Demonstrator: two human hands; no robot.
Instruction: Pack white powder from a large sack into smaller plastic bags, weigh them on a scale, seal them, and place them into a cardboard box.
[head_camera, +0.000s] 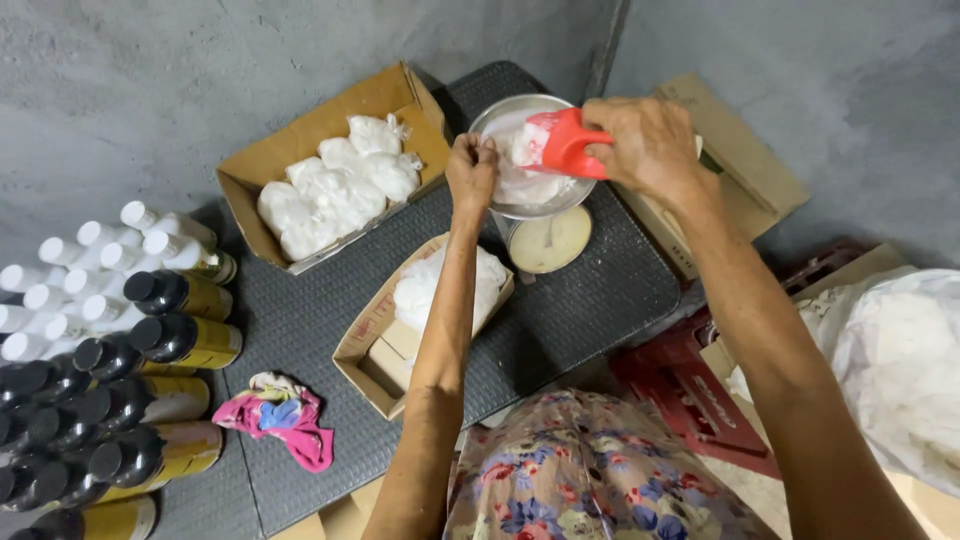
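Observation:
My right hand grips a red plastic scoop loaded with white powder, tipped over a clear plastic bag that sits in a metal bowl on a kitchen scale. My left hand is closed on the bag's rim at the bowl's near-left edge, holding it up. The bag holds a mound of white powder.
A cardboard box of filled, tied white bags stands at the back left. A smaller open box with a white bag lies near me. Dark and white-capped bottles crowd the left. A pink cloth lies nearby; a large sack of white powder sits right.

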